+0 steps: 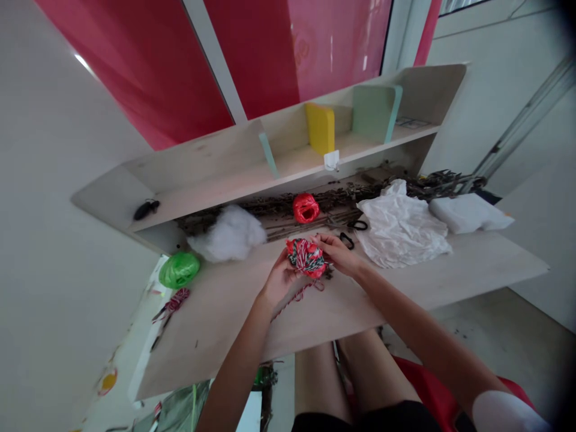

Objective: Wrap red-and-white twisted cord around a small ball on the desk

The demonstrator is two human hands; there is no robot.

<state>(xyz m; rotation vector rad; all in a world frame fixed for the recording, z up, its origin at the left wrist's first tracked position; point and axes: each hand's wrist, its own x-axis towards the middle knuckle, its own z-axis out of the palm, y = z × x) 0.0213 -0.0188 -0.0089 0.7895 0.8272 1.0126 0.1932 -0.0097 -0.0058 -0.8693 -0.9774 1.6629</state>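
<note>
Between my two hands, over the middle of the desk, is a rounded bundle of red, white and dark green yarn (306, 257). My left hand (279, 277) grips its left and lower side. At its upper right edge, my right hand (335, 251) has its fingers closed on the bundle. A loose red-and-white cord (299, 294) hangs from it onto the desk. Just behind sits a red roll of plastic twine (306, 207). Black-handled scissors (353, 233) lie right of my right hand, partly covered by white plastic.
White stuffing (231, 234) and a green twine roll (179, 270) are at the left, near a red-and-white yarn bundle (177, 300). Crumpled white plastic (402, 225) and a white block (468, 213) lie right. Dry twigs (279, 207) line the back beneath a shelf (202, 192).
</note>
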